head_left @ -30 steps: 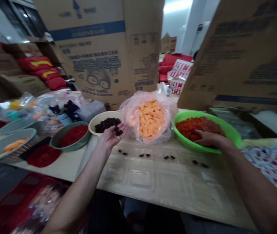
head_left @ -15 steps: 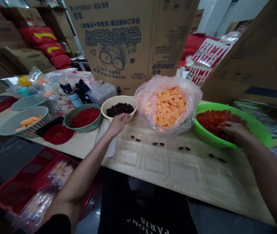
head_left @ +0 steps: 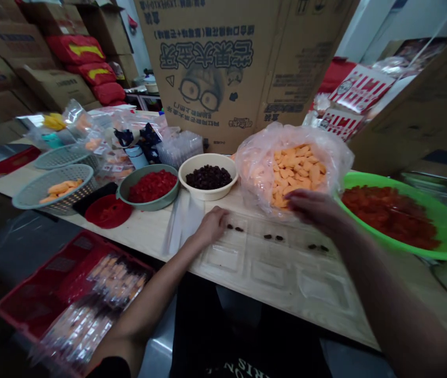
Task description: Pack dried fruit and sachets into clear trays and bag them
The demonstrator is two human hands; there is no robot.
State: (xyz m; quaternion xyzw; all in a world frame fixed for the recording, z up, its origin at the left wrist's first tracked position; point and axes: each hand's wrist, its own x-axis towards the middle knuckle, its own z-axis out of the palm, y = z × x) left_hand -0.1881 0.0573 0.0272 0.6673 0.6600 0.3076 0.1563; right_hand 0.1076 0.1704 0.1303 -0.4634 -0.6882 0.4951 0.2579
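My left hand (head_left: 212, 224) is at the left end of a clear plastic tray (head_left: 255, 252), its fingers bent together; whatever they hold is hidden. Pairs of small dark bean-like pieces (head_left: 273, 237) lie in the tray's upper compartments. My right hand (head_left: 318, 207), slightly blurred, is above the tray, in front of a clear bag (head_left: 253, 163) of orange pieces (head_left: 298, 168). Its fingers are drawn together, and their contents cannot be made out. Behind my left hand stands a cream bowl (head_left: 208, 194) of dark pieces (head_left: 208, 177). To the right is a green basin (head_left: 384, 228) holding red-orange pieces (head_left: 391, 215).
Left of the cream bowl are a grey-green bowl (head_left: 156, 202) of red pieces, a red dish (head_left: 105, 223) and a basket (head_left: 85, 181) with orange pieces. A big cardboard box (head_left: 223, 115) stands behind. Below the table is a red crate (head_left: 46, 286) with packets.
My right hand has left the green basin and moved left over the tray. My left hand has come down from the cream bowl to the tray's left end. The view has shifted right.
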